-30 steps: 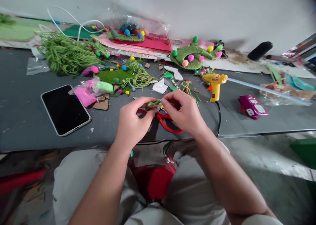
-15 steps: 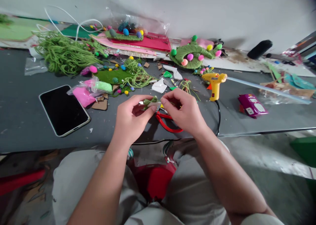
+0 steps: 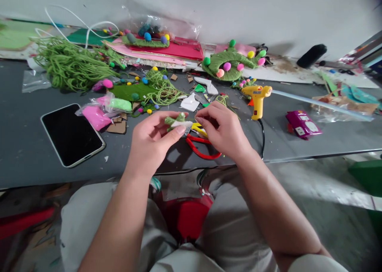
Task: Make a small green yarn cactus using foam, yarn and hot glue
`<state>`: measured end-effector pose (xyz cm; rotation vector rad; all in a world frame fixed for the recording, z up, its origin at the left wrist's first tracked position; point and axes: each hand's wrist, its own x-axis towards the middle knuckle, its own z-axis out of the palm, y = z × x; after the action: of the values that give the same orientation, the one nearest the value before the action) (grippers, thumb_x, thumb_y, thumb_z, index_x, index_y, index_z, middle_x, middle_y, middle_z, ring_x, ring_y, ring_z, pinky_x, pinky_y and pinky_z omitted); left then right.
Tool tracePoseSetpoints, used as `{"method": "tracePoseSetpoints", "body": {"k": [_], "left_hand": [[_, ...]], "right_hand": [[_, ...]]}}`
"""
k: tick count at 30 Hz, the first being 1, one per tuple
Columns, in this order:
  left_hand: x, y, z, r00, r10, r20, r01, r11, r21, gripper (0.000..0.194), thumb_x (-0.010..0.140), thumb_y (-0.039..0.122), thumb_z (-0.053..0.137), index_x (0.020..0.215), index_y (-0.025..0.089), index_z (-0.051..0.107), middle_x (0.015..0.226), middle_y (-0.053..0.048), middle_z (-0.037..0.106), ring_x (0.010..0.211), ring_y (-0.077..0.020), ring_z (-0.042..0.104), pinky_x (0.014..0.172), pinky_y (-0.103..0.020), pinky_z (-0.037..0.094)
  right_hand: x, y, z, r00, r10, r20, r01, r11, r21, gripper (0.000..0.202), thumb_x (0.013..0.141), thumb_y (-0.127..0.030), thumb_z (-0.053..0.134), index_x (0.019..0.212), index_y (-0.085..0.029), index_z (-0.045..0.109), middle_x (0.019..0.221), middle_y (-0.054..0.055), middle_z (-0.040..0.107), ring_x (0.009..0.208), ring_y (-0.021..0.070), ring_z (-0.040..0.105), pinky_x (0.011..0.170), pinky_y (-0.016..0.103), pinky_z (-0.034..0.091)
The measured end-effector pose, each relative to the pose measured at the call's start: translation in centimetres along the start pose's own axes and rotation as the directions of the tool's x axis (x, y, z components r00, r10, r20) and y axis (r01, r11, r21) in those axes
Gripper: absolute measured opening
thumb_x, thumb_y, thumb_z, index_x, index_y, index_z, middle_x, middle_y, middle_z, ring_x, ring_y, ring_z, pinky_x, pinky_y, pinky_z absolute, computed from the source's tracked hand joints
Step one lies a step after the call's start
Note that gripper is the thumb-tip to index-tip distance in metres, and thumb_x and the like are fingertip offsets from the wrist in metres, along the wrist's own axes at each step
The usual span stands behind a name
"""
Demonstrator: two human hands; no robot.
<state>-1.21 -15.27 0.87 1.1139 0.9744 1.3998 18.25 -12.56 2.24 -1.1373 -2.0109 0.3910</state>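
Dark grey table (image 3: 26, 144) pushed against a plain white wall, absolutely buried in craft stuff: a heap of green yarn (image 3: 67, 63), a phone (image 3: 71, 134) lying face up, a yellow glue gun (image 3: 256, 99) standing on its handle, red scissors (image 3: 201, 146) right under the hands. Left hand (image 3: 149, 142) is palm-up just above the table's near edge, thumb and fingers pinched around a small yarn-wrapped green piece (image 3: 176, 121) with a bit of white showing. Right hand (image 3: 225, 131) sits just beside it, fingers curled in narrow with the fingertips nearly at the piece's end; can't tell if it's actually pinching a strand. That piece looks featherlight and squishy, probably sheds its wrap if squeezed hard, so I'd grip it by the middle, gently. Both forearms angle in from the lap, wrists bent slightly toward each other.
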Motion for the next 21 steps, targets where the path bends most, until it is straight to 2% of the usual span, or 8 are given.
{"method": "tracePoseSetpoints", "body": {"k": [3, 6, 10, 12, 14, 17, 21], "left_hand": [[-0.1, 0.2, 0.1, 0.999, -0.020, 0.037, 0.024, 0.995, -0.096, 0.026, 0.075, 0.017, 0.088, 0.097, 0.023, 0.078, 0.110, -0.005, 0.080, 0.086, -0.0154, 0.073, 0.076, -0.024, 0.060], [0.0, 0.6, 0.0, 0.993, -0.082, 0.079, 0.097, 0.973, -0.209, 0.024, 0.076, 0.014, 0.087, 0.095, 0.024, 0.079, 0.110, -0.006, 0.081, 0.074, -0.0112, 0.070, 0.064, -0.019, 0.056], [0.5, 1.3, -0.4, 0.976, -0.206, 0.067, 0.216, 0.906, -0.364, 0.015, 0.077, 0.013, 0.084, 0.089, 0.022, 0.080, 0.105, -0.007, 0.080, 0.073, -0.0084, 0.067, 0.061, -0.015, 0.054], [0.7, 1.5, -0.7, 0.976, -0.216, 0.008, 0.203, 0.901, -0.383, 0.010, 0.081, 0.016, 0.082, 0.089, 0.021, 0.081, 0.107, -0.006, 0.080, 0.076, -0.0071, 0.067, 0.063, -0.012, 0.054], [0.9, 1.4, -0.8, 0.979, -0.174, -0.105, 0.125, 0.923, -0.365, 0.010, 0.081, 0.017, 0.082, 0.089, 0.023, 0.080, 0.105, -0.003, 0.079, 0.079, -0.0073, 0.067, 0.067, -0.013, 0.055], [1.0, 0.7, -0.7, 0.958, -0.116, -0.261, 0.037, 0.957, -0.288, 0.020, 0.072, 0.015, 0.088, 0.086, 0.025, 0.078, 0.096, 0.000, 0.079, 0.083, -0.0116, 0.071, 0.069, -0.018, 0.058], [1.0, -0.7, -0.1, 0.945, -0.041, -0.323, 0.006, 0.994, -0.109, 0.030, 0.065, 0.020, 0.094, 0.089, 0.021, 0.077, 0.078, 0.002, 0.075, 0.076, -0.0146, 0.073, 0.072, -0.025, 0.062]], "right_hand": [[0.0, 0.0, -0.2, 1.000, 0.005, 0.023, -0.005, 1.000, -0.031, 0.016, 0.097, -0.011, 0.055, 0.095, -0.018, 0.070, 0.094, 0.006, 0.062, 0.080, 0.0165, 0.058, 0.071, 0.030, 0.045], [-0.1, 0.1, -0.3, 0.998, -0.026, 0.063, 0.028, 0.999, -0.024, 0.018, 0.097, -0.011, 0.052, 0.097, -0.018, 0.070, 0.098, 0.007, 0.061, 0.083, 0.0170, 0.059, 0.073, 0.030, 0.047], [0.1, 0.3, -0.6, 0.991, -0.089, 0.103, 0.089, 0.996, 0.001, 0.020, 0.097, -0.009, 0.050, 0.096, -0.018, 0.069, 0.101, 0.008, 0.061, 0.088, 0.0178, 0.060, 0.077, 0.031, 0.049], [0.2, 0.5, -0.7, 0.991, -0.083, 0.103, 0.083, 0.997, 0.010, 0.018, 0.097, -0.010, 0.052, 0.095, -0.018, 0.068, 0.101, 0.008, 0.061, 0.086, 0.0172, 0.060, 0.077, 0.030, 0.048], [0.2, 0.7, -0.7, 0.994, -0.064, 0.091, 0.062, 0.998, 0.024, 0.014, 0.097, -0.012, 0.055, 0.094, -0.018, 0.067, 0.098, 0.007, 0.062, 0.085, 0.0162, 0.059, 0.076, 0.030, 0.047], [0.1, 0.6, -0.7, 0.997, 0.010, 0.071, -0.017, 0.995, 0.099, 0.009, 0.099, -0.019, 0.059, 0.092, -0.019, 0.064, 0.086, 0.002, 0.061, 0.075, 0.0137, 0.054, 0.071, 0.028, 0.045], [-0.1, -0.2, -0.2, 0.990, 0.123, 0.073, -0.139, 0.944, 0.298, 0.016, 0.103, -0.034, 0.058, 0.094, -0.020, 0.060, 0.079, 0.000, 0.057, 0.065, 0.0115, 0.047, 0.058, 0.027, 0.039]]}}
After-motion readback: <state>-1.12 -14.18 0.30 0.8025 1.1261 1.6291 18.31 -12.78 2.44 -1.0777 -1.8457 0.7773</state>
